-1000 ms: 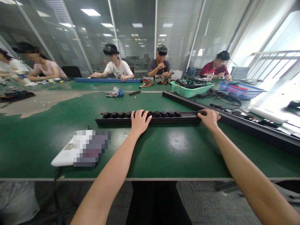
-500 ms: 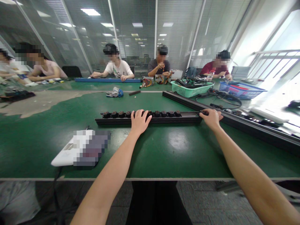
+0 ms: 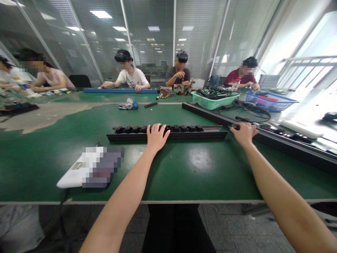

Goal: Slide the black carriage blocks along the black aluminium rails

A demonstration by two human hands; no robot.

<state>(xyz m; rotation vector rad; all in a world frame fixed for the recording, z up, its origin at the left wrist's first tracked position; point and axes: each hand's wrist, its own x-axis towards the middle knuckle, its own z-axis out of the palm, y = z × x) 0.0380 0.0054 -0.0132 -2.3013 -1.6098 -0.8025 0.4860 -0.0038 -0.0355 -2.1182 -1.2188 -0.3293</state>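
A long black rail [image 3: 184, 135] lies crosswise on the green table in front of me, with a row of small round black parts [image 3: 135, 129] set along its channel. Over the middle of this row, my left hand [image 3: 157, 137] grips the rail from above, its fingers over the parts and partly hiding them. My right hand [image 3: 244, 134] is just beyond the rail's right end, apart from it. Between its thumb and fingers it pinches a small black part [image 3: 236, 127], mostly covered by the fingers. Toward its right end the rail's channel shows no round parts.
A longer black rail [image 3: 281, 144] runs diagonally on the right. Behind it are a green basket [image 3: 214, 103] of cables and a blue basket [image 3: 271, 105]. A white device [image 3: 71, 175] lies at left front, gloves [image 3: 128, 104] farther back. Several people sit across the table.
My right hand has moved right, away from the rail's end, with the small black part in its fingers. My left hand has stayed on the rail.
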